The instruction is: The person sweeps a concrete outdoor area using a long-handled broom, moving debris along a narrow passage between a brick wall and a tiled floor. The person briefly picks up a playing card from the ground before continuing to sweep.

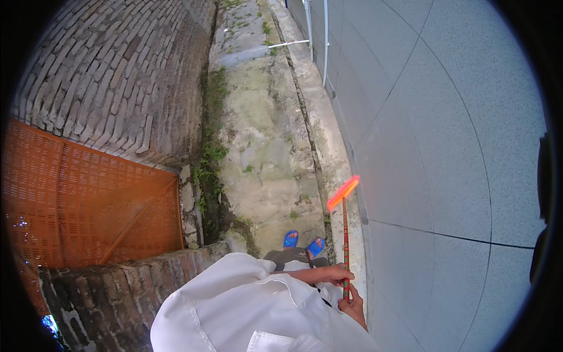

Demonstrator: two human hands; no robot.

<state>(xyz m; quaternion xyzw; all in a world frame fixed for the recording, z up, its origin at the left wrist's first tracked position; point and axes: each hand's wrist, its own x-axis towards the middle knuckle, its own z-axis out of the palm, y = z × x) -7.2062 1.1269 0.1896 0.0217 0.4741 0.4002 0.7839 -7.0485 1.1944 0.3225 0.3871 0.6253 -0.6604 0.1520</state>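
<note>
A broom with a red patterned handle [346, 237] slants ahead of me, its bright pink-orange head [343, 192] at the foot of the tiled wall. My left hand [341, 273] reaches across my body and grips the handle. Closer to the handle's upper end, my right hand [353, 303] is closed around it as well. Whether the bristles touch the ground or the wall, I cannot tell.
A mossy concrete passage [259, 176] runs forward beneath my blue sandals [290, 239]. Grey tiles cover the right wall [440, 154]; white pipes [326, 44] stand along it. On the left are an old brick wall [118, 61], an orange perforated metal gate [96, 198] and weeds [213, 154].
</note>
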